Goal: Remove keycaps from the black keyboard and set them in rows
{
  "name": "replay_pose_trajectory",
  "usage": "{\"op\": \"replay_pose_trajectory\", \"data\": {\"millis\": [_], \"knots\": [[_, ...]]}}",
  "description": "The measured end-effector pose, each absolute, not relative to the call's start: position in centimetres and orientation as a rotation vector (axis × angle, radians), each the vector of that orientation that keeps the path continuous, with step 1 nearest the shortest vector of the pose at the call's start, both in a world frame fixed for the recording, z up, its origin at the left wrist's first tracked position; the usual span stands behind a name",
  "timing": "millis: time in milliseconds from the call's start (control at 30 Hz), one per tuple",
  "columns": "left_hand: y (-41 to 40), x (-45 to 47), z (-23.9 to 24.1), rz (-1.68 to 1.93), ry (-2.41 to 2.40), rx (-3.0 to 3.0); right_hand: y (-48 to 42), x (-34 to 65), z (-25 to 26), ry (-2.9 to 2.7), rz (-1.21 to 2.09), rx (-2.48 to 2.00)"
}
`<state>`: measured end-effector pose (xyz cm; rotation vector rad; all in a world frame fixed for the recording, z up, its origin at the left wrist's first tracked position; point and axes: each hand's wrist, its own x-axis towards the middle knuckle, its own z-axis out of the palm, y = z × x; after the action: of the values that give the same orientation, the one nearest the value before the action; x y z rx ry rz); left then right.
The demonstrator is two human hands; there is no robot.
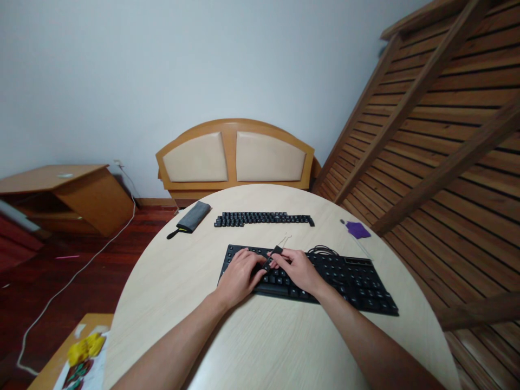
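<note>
A black keyboard point(349, 279) lies on the round pale wooden table point(170, 281) in front of me. My left hand point(238, 276) rests on the keyboard's left part with its fingers curled down onto the keys. My right hand point(296, 268) is pinched on a wire keycap puller point(278, 250) with a black grip, its tip down among the keys and its wire loops pointing away from me. Behind the keyboard, a row of loose black keycaps point(264, 219) is laid out in lines.
A grey pouch point(193, 216) with a black strap lies at the table's far left. A purple item point(357, 229) sits at the far right. A headboard point(235, 157) leans on the wall, a slatted bed frame point(439, 135) stands right, a wooden cabinet point(69, 195) left, and a white cable point(73, 279) crosses the floor.
</note>
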<state>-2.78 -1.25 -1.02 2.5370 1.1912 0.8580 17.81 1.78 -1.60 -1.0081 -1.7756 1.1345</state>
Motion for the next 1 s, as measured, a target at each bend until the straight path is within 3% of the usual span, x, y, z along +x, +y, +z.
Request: {"op": "replay_pose_trajectory", "data": {"millis": [800,1000], "knots": [[-1.35,-2.47,-1.0,0.758,1.114,2.881,1.98,17.65,-1.64,-1.788,1.038,-1.123],[-1.04,-2.5,-1.37,0.985,1.232,2.726,1.97,17.69,-1.49,-1.783,1.055,-1.122]]}}
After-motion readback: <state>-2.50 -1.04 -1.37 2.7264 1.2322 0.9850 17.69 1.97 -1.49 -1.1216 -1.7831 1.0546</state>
